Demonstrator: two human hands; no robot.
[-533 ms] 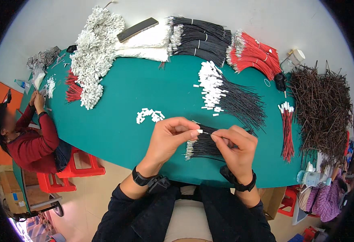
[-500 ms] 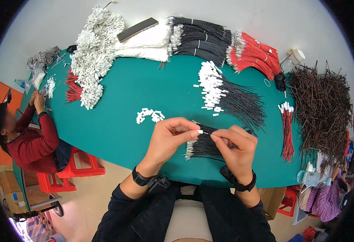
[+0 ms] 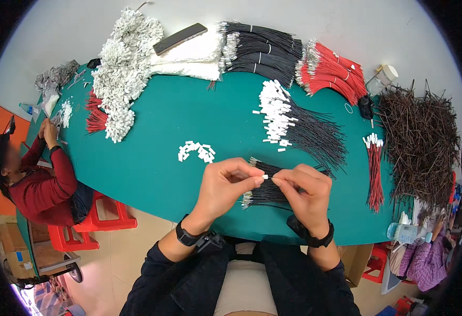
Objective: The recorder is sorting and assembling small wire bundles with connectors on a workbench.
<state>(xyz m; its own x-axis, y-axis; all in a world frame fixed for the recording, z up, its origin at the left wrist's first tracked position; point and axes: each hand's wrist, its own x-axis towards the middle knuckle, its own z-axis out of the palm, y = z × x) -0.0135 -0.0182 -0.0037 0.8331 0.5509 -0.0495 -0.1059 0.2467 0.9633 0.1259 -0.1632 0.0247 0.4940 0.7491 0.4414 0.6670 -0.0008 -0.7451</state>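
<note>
My left hand [image 3: 223, 187] pinches a small white plastic connector housing [image 3: 265, 177] between thumb and forefinger. Close against it on the right, my right hand [image 3: 307, 189] pinches a thin black wire, mostly covered by the fingers. Whether the wire's end sits inside the housing I cannot tell. Beneath both hands lies a bundle of black wires [image 3: 268, 196] with metal-tipped ends facing left. Loose white housings [image 3: 196, 151] are scattered beyond my left hand. Farther off is a pile of black wires [image 3: 318, 131] with white housings [image 3: 276, 113] on their left ends.
On the green table [image 3: 157, 137] stand a heap of white-tipped wires [image 3: 130, 68], a dark phone-like slab [image 3: 180, 39] on white bags, tied black bundles [image 3: 262, 47], red bundles [image 3: 333, 71], a small red bundle [image 3: 375, 174] and brown strands [image 3: 420, 142]. A co-worker [image 3: 46, 184] sits at the left.
My hands have drawn closer together, bringing the housing and the right fingertips almost into contact. The housing has shifted slightly right and nearer to me.
</note>
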